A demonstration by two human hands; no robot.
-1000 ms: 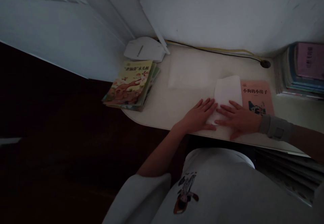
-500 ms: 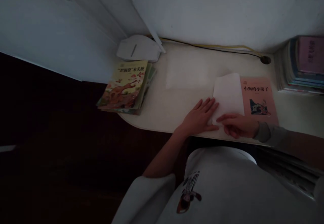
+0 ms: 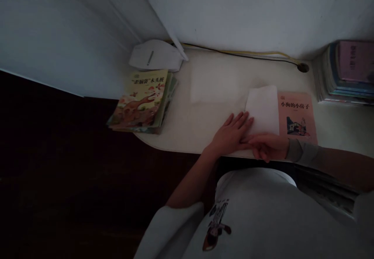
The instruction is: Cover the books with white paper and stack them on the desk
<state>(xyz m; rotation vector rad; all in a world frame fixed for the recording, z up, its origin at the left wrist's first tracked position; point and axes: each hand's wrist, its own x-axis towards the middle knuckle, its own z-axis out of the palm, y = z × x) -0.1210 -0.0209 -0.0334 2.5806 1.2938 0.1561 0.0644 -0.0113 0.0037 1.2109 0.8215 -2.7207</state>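
A pink book (image 3: 296,120) lies at the front of the desk, with a white sheet of paper (image 3: 263,109) over its left part. My left hand (image 3: 231,135) rests flat at the sheet's left edge, fingers stretched and slightly spread, its fingertips on the paper. My right hand (image 3: 270,146) lies over the sheet's lower edge near the desk's front. Its index finger points left and reaches my left thumb, while the other fingers are curled. Whether anything is pinched in them is hidden.
Another pale sheet (image 3: 214,83) lies farther back on the white desk (image 3: 187,122). Picture books (image 3: 143,101) are stacked left, before a white device (image 3: 156,55). More books (image 3: 347,73) are piled right. Cables (image 3: 242,55) run along the wall to a hole (image 3: 303,68).
My right hand has slid slightly left and down, its index fingertip now against my left thumb. The left hand stays flat. The whole view has shifted a little.
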